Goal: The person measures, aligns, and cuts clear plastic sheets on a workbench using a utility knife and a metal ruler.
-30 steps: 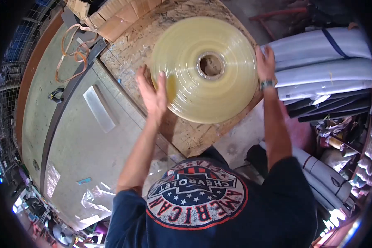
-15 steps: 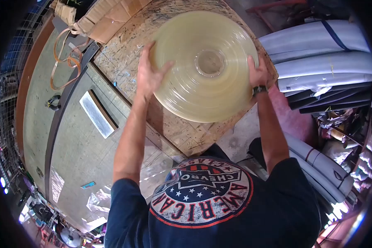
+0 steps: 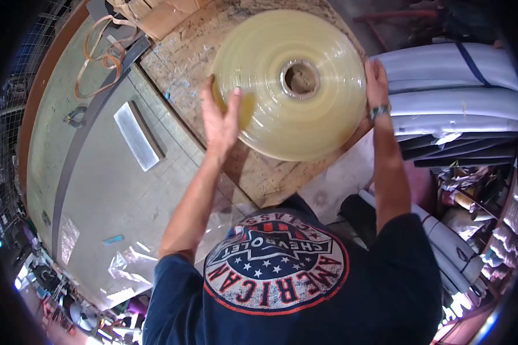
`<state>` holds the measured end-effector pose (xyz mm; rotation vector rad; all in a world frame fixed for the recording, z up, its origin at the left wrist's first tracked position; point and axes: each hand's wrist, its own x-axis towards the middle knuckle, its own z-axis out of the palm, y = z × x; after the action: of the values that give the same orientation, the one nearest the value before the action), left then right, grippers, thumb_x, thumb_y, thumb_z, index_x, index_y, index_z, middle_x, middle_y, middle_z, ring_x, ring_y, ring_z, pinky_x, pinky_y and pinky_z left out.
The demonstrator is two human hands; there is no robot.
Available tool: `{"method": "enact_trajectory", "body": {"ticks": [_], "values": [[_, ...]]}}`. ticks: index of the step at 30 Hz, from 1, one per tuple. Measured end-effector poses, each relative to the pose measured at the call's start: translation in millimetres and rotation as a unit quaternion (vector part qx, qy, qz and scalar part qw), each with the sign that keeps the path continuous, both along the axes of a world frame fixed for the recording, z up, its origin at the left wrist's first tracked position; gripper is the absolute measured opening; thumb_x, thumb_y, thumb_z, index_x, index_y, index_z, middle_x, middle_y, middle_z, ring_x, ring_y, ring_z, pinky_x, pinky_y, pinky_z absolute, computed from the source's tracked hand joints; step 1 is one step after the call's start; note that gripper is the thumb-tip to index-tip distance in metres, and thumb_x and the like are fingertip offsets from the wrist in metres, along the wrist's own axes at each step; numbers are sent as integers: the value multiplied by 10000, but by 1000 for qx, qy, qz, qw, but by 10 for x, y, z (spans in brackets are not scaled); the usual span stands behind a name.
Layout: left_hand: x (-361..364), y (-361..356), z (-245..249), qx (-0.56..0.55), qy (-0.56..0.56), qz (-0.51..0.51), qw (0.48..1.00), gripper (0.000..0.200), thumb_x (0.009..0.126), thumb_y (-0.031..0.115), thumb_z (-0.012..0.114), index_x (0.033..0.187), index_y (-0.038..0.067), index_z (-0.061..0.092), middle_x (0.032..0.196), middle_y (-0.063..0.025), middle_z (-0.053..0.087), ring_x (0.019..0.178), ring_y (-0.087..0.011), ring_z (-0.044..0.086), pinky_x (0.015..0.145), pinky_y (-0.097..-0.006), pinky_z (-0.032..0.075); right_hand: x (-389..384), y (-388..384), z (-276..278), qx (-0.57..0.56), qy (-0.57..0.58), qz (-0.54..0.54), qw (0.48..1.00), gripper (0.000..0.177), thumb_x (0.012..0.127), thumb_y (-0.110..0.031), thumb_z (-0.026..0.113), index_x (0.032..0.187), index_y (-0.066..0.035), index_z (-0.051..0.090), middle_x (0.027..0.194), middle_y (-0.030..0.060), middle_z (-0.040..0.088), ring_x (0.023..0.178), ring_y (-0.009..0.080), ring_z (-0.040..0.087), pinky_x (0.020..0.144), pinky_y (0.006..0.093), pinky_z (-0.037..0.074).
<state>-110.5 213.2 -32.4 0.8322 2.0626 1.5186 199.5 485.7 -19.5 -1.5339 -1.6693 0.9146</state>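
A large, round, translucent yellowish roll (image 3: 259, 52) with a hollow core lies flat over a wooden board (image 3: 181, 63). My left hand (image 3: 220, 118) is at the roll's left edge, thumb raised over its top face and fingers at its rim. At the right rim is my right hand (image 3: 377, 86), its fingers along the outer side, with a dark watch on the wrist. Both hands hold the roll between them. The undersides of the fingers are hidden.
To the left, a grey tabletop (image 3: 98, 201) carries a pale rectangular block (image 3: 137, 137), a brown looped strap (image 3: 87, 54), pliers (image 3: 75, 117) and a small blue item (image 3: 114, 240). Wrapped long rolls (image 3: 437, 66) are stacked at right. A cardboard box (image 3: 161, 17) stands at the top.
The roll's core now shows the board sharply through it. My right hand has shifted outward to the roll's side, and my left thumb points more upward. The view has shifted slightly.
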Motion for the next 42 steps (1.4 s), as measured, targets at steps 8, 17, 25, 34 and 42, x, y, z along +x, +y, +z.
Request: {"method": "enact_trajectory", "body": {"ticks": [8,17,25,34,42], "values": [[-111,301,74,-36,106,-54,992,836,914,253,752,1567,-12,300,1550,-273,404,1432,-417,416,1208,-470,330,-185,-303,-34,11,-64,11,998,594,960,-460,710,1301,22,650,1172,193,739,1098,268,701,954,352,520],[533,-891,109,-95,117,-18,988,563,909,259,743,1326,-48,521,1254,-236,535,1147,-396,565,1031,-474,463,-50,-163,-267,-2,-2,9,1000,526,937,-427,739,1266,-21,678,1134,179,753,1034,287,722,929,375,534],[1221,-1154,179,-177,292,-151,928,225,818,165,734,983,30,663,1112,-199,653,1097,-416,579,960,-510,456,-52,-184,-253,101,-89,6,991,611,932,-439,720,1353,-9,613,1267,240,686,1206,385,633,1036,445,478],[1490,-1710,873,-62,-127,-471,871,79,869,30,640,941,3,623,808,-171,672,767,-311,683,707,-417,539,186,-1727,731,188,-75,254,946,528,917,-286,741,1342,5,624,1284,226,664,1189,379,628,1040,449,481],[1295,-2613,1287,-181,52,-397,898,438,827,81,678,1232,56,514,870,-255,694,909,-453,696,801,-530,536,208,-3843,880,146,-249,597,748,662,806,-399,828,1313,-35,609,1313,198,623,1337,353,528,1175,551,332]]}}
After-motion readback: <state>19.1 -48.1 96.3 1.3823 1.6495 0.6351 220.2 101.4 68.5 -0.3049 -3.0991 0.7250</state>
